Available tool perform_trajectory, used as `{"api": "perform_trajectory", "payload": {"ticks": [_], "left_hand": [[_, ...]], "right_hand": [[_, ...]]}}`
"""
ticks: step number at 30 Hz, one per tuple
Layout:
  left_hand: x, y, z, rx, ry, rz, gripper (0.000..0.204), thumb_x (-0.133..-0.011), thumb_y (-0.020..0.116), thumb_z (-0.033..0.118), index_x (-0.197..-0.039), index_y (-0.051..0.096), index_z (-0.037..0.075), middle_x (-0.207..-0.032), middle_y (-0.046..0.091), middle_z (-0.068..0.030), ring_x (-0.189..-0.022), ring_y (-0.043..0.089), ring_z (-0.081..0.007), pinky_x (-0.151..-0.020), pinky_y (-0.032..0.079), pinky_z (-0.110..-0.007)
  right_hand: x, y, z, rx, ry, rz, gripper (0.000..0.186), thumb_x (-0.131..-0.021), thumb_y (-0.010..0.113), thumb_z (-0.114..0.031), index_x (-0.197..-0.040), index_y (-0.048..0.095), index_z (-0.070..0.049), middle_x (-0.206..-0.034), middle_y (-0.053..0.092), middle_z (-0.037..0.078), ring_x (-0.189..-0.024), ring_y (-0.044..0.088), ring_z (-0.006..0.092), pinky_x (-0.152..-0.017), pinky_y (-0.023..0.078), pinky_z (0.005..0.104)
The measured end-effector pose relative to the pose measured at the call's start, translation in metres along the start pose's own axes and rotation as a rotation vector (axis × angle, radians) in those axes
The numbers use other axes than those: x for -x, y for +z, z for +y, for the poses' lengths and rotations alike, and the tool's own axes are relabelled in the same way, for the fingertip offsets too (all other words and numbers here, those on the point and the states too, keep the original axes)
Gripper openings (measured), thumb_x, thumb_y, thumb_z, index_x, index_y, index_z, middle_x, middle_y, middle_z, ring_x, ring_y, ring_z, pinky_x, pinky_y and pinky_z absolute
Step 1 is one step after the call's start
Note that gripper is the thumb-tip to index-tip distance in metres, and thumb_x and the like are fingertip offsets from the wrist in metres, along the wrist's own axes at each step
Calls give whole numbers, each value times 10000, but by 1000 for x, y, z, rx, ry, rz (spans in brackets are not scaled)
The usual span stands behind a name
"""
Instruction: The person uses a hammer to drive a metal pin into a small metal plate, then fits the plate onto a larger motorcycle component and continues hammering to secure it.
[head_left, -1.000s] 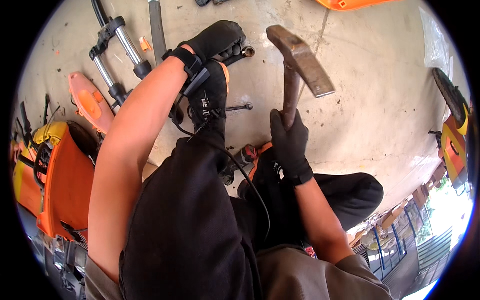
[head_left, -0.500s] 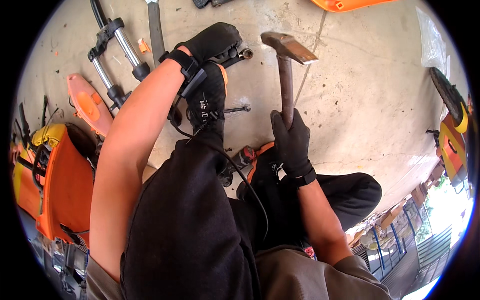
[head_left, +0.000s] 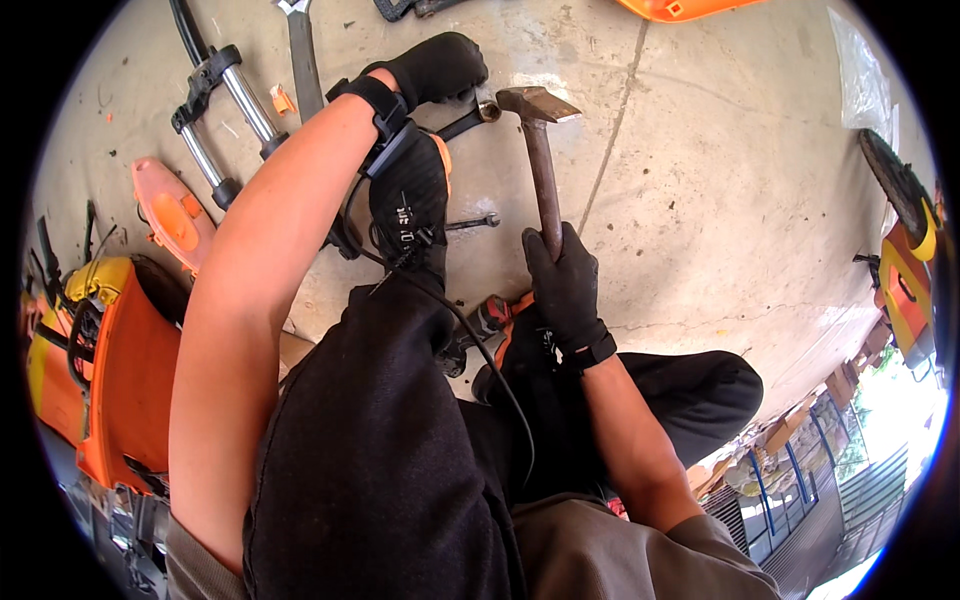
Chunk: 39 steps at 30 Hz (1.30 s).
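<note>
My right hand (head_left: 565,285), in a black glove, grips the wooden handle of a hammer (head_left: 538,150). The steel hammer head sits down against a small metal ring-ended part (head_left: 478,115) on the concrete floor. My left hand (head_left: 432,68), also gloved in black, is closed over that dark metal part and presses it to the floor just left of the hammer head. My black shoe (head_left: 410,200) stands on the floor between my arms. A loose bolt (head_left: 475,222) lies beside the shoe.
A chrome fork assembly (head_left: 225,115) and a long wrench (head_left: 302,55) lie at the upper left. An orange plastic cover (head_left: 170,215) and an orange motorbike body (head_left: 110,380) are at the left. Another orange machine (head_left: 905,270) stands at the right edge. An orange-black tool (head_left: 495,320) lies by my knee.
The hammer has swung down from a raised position; its head now rests at the metal part beside my left hand. My left hand has stayed in place.
</note>
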<state>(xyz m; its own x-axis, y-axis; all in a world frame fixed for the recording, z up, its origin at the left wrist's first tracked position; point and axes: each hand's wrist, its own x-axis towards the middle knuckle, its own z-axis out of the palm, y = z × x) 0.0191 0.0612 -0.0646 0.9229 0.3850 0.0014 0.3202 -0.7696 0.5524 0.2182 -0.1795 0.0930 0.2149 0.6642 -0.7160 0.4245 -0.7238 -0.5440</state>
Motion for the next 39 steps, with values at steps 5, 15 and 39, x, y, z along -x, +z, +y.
{"api": "perform_trajectory", "payload": {"ticks": [5,15,39], "left_hand": [[-12,16,1,-341,98,112,54,-674,682,114,-712,671,77,-723,641,-103,-744,667,-291,-661,550,-409],[-18,52,-8,22,-454,143,110,-733,659,133,-660,669,51,-693,636,-146,-759,666,-338,-688,550,-431],[-28,24,25,209,-741,157,129,-736,648,138,-685,661,20,-777,658,-208,-759,666,-395,-719,540,-474]], "right_hand": [[-4,0,2,-14,-4,7,303,-974,642,-290,-839,542,-37,-563,555,124,-477,585,265,-470,428,409],[-6,9,2,6,39,-8,305,-975,633,-283,-833,537,-31,-581,582,132,-497,610,276,-482,443,420],[-1,-6,-27,-56,60,104,261,-974,643,-253,-868,559,-29,-609,590,153,-544,623,274,-524,461,423]]}}
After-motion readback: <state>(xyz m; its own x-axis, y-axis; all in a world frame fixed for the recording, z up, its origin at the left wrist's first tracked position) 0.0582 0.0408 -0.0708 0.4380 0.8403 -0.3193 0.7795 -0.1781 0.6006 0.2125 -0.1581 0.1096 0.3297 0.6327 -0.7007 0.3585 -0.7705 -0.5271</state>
